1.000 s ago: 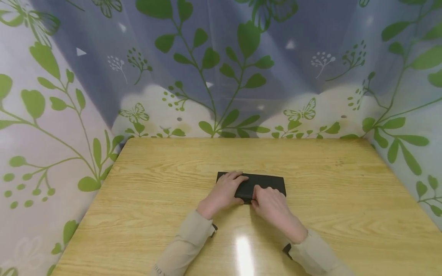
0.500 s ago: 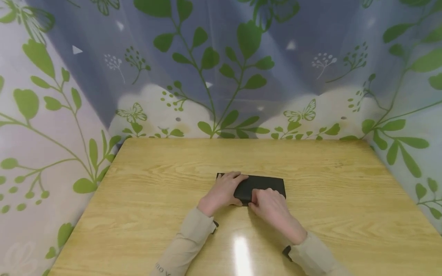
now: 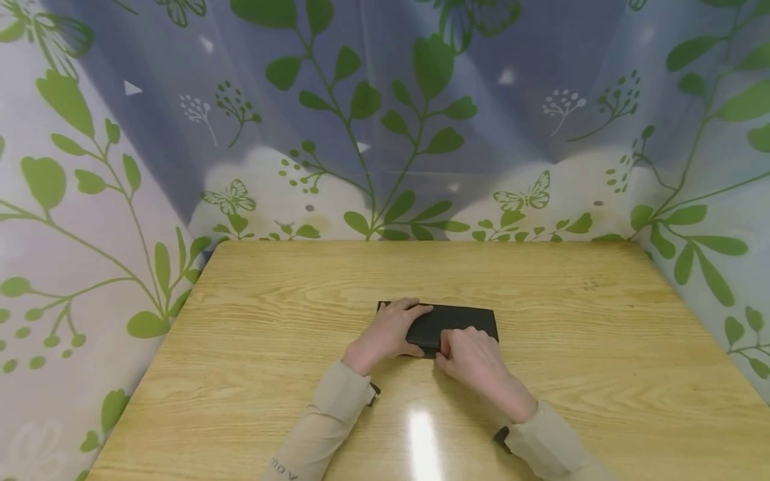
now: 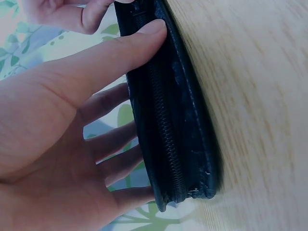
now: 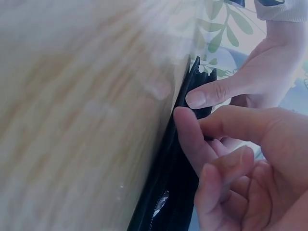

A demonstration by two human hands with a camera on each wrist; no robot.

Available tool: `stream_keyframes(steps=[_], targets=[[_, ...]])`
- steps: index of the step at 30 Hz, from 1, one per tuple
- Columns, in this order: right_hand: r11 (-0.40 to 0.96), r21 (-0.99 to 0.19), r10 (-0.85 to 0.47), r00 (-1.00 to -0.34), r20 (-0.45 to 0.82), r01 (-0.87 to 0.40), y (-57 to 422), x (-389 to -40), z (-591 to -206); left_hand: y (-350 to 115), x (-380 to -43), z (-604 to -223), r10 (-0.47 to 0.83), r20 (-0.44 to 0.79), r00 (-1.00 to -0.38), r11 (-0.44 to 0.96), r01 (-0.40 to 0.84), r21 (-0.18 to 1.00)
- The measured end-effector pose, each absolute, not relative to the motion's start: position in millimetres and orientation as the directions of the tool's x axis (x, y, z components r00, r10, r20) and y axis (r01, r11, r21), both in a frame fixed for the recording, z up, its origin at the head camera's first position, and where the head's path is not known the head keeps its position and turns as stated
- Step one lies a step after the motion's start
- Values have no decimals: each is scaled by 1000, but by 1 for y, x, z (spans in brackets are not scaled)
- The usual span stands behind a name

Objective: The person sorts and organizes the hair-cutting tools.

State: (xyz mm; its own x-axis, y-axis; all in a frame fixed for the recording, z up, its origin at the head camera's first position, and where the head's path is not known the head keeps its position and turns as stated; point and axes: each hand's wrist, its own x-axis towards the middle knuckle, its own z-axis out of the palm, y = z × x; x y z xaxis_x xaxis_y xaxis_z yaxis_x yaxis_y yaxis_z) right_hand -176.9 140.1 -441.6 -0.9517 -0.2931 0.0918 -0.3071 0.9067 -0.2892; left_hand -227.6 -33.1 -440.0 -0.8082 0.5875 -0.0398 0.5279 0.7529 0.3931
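Observation:
A black zippered wallet (image 3: 454, 316) lies flat on the wooden table, its zipper side toward me. My left hand (image 3: 388, 331) grips its left part: the thumb presses on the zipper edge and the fingers spread over the upper face. Closed teeth of the zipper (image 4: 163, 118) run along that edge in the left wrist view. Beside the left thumb is the zipper slider (image 4: 139, 8). My right hand (image 3: 478, 364) is at the middle of the near edge, thumb and curled index finger pinching at the slider; its pull is mostly hidden by the fingers.
The wooden table (image 3: 289, 307) spreads out around the wallet, with a bright light reflection near its front. A leaf-patterned curtain (image 3: 385, 133) hangs behind and along both sides. Dark bands show at both sleeve cuffs.
Almost nothing differs. The head view has shifted slightly, and both hands stay at the wallet with only tiny movements of the right fingers.

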Motion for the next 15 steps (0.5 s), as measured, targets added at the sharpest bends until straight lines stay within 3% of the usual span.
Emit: stream_keyframes(steps=[15], targets=[[906, -339, -259, -966, 25, -252, 154, -176, -440, -36, -228, -440, 591, -42, -805, 751, 531, 393]])
